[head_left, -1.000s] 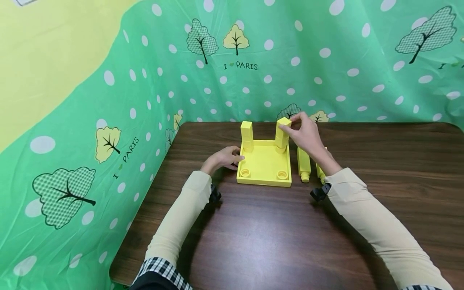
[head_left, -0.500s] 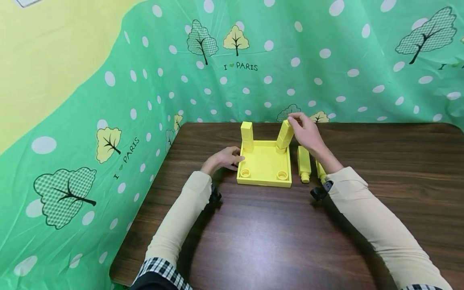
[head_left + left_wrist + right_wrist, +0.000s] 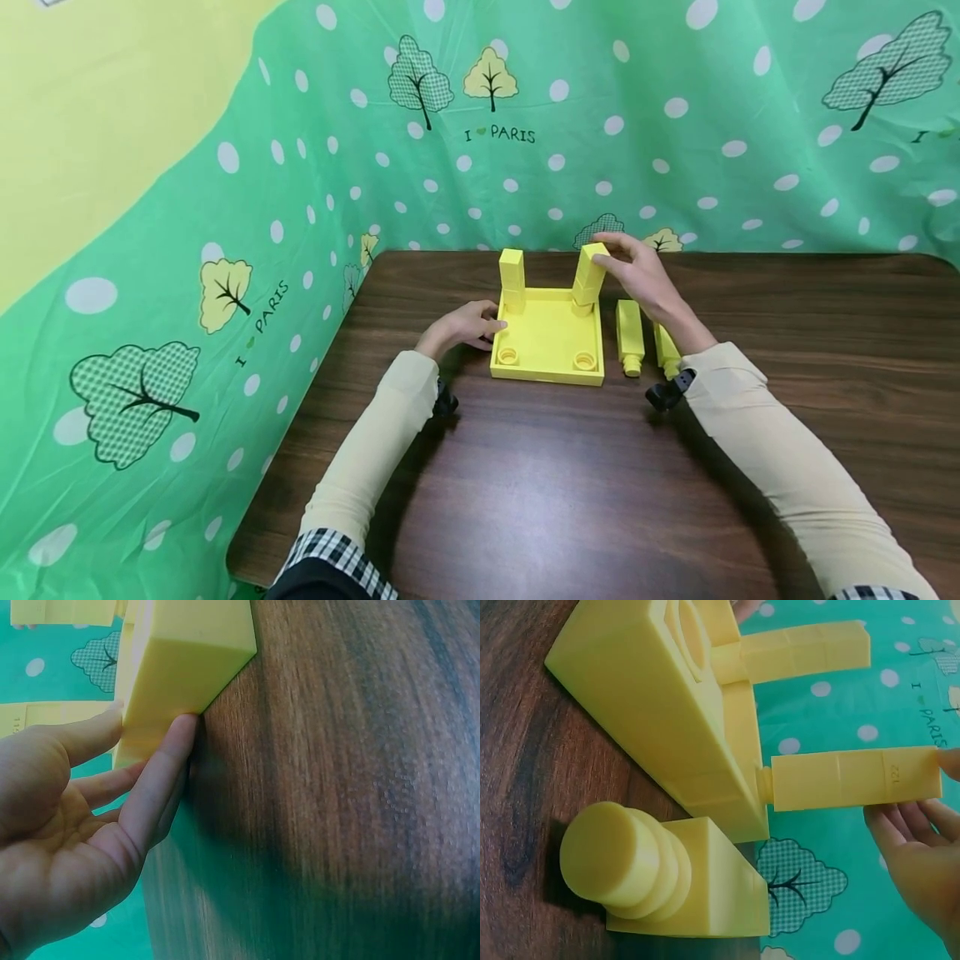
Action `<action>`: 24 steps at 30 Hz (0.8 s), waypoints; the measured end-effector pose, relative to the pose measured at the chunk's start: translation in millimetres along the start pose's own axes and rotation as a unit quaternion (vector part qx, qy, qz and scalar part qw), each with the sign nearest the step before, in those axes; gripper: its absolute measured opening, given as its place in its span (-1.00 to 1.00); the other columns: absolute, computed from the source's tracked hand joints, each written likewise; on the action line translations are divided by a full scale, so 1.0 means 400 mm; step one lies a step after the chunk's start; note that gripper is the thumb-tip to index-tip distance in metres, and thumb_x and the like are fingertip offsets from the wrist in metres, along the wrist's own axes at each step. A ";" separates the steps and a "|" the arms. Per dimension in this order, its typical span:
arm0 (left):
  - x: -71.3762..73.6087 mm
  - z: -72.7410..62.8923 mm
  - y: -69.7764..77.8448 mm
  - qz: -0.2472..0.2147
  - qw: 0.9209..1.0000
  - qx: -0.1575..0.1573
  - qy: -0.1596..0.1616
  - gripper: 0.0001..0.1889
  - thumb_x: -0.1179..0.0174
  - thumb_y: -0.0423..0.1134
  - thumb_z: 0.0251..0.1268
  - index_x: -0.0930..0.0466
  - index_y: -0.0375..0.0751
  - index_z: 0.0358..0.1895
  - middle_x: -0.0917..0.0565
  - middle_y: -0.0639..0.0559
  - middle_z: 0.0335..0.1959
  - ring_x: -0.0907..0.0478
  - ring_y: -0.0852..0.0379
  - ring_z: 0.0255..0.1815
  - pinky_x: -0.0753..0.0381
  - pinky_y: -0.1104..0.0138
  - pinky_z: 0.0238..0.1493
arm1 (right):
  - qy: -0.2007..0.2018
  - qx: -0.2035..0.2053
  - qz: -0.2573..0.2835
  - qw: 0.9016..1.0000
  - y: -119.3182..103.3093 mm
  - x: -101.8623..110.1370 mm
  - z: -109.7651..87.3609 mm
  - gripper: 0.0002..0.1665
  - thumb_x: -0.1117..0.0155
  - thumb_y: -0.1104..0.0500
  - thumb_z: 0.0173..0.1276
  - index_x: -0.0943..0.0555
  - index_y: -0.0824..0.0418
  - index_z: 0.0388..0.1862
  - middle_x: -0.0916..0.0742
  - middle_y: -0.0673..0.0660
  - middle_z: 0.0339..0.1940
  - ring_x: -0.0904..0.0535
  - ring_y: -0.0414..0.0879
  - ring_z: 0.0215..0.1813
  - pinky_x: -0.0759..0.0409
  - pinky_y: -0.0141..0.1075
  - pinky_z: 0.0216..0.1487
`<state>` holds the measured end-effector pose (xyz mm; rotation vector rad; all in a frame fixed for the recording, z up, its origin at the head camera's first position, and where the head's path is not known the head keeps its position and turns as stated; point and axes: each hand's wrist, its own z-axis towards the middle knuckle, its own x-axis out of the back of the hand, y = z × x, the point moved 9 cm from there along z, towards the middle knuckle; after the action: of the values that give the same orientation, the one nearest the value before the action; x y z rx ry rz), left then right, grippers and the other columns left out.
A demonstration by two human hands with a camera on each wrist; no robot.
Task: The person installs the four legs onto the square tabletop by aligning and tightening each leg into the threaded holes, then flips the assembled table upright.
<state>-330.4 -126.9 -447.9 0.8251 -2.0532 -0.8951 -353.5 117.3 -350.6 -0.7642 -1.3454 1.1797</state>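
Observation:
A square yellow toy table top [image 3: 551, 337] with raised edges lies underside up on the table. My left hand [image 3: 468, 325] grips its left edge; in the left wrist view the thumb [image 3: 94, 736] lies at the rim, the fingers along the outer side. One yellow leg [image 3: 512, 279] stands upright in the back left socket. At the back right socket a second leg [image 3: 590, 273] leans to the right, and my right hand [image 3: 637, 271] pinches its upper end between thumb and fingers. The right wrist view shows its narrow neck [image 3: 765, 785] at the socket. Both front sockets hold nothing.
Two more yellow legs lie right of the table top: one leg [image 3: 630, 337] in full view, another leg [image 3: 666, 350] partly under my right wrist. A green patterned cloth [image 3: 555, 183] hangs behind the brown wooden table [image 3: 525, 467].
The back right leg's top has tipped to the right, and my right hand's fingers have shifted their hold on it. My left hand has stayed on the table top's edge.

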 end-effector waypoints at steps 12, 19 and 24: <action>0.001 0.001 0.000 0.006 1.000 0.004 0.002 -0.45 -0.05 -0.18 0.45 -0.17 -0.23 0.41 -0.44 -0.22 0.10 -0.54 -0.02 -0.05 -0.69 0.23 -0.08 | 0.034 0.003 -0.093 0.995 0.003 0.002 0.006 -0.30 -0.19 -0.24 0.33 -0.44 0.14 0.29 -0.57 0.15 0.11 -0.50 -0.01 0.16 -0.49 -0.18 0.06; -0.001 0.002 -0.001 0.005 1.000 -0.002 -0.002 -0.45 -0.05 -0.19 0.45 -0.16 -0.25 0.41 -0.43 -0.24 0.11 -0.54 -0.02 -0.06 -0.69 0.22 -0.08 | 0.074 0.021 -0.112 0.991 -0.007 0.006 0.002 -0.37 -0.27 -0.16 0.30 -0.48 0.24 0.17 -0.61 0.22 -0.01 -0.55 0.04 0.02 -0.53 -0.15 0.03; -0.002 0.002 0.002 0.004 1.000 -0.005 -0.003 -0.45 -0.04 -0.19 0.46 -0.16 -0.25 0.42 -0.43 -0.24 0.13 -0.54 -0.05 -0.02 -0.69 0.21 -0.06 | 0.092 0.031 -0.117 0.988 -0.010 0.005 0.003 -0.35 -0.29 -0.16 0.28 -0.45 0.30 0.11 -0.60 0.25 -0.05 -0.55 0.03 -0.04 -0.54 -0.24 -0.01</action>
<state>-330.9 -125.6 -447.9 0.8083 -2.0543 -0.9036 -354.1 117.7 -346.1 -0.6336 -1.2035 0.9379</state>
